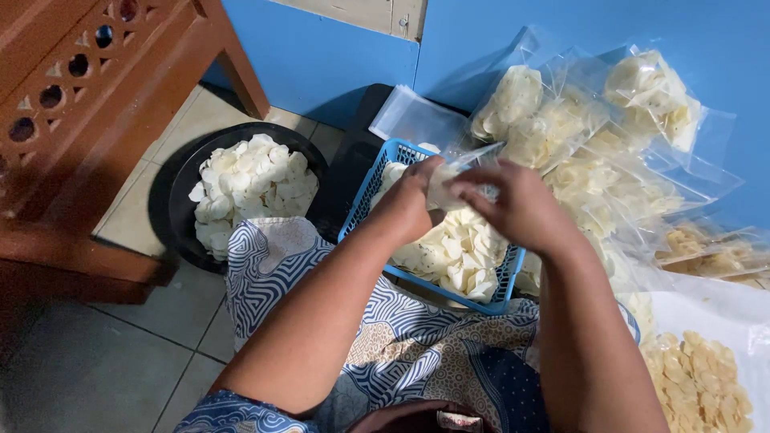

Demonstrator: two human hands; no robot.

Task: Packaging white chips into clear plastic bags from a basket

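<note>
At twelve o'clock my hands [473, 196] are hemmed by the blue plastic mesh basket [361, 196] of pale crackers. From one to three o'clock a heap of clear filled bags [609, 160] blocks passage. At ten, the round black tray [180, 200] and the brown wooden furniture leg [241, 68] crowd me. Bare tiled floor [104, 353] opens at eight.

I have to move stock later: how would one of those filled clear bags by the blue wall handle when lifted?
A filled clear bag probably feels light for its size, being puffed with thin pale chips. The film looks limp and glossy, so likely floppy and a bit slippery. The chips seem brittle; squeezing could crack them.
</note>
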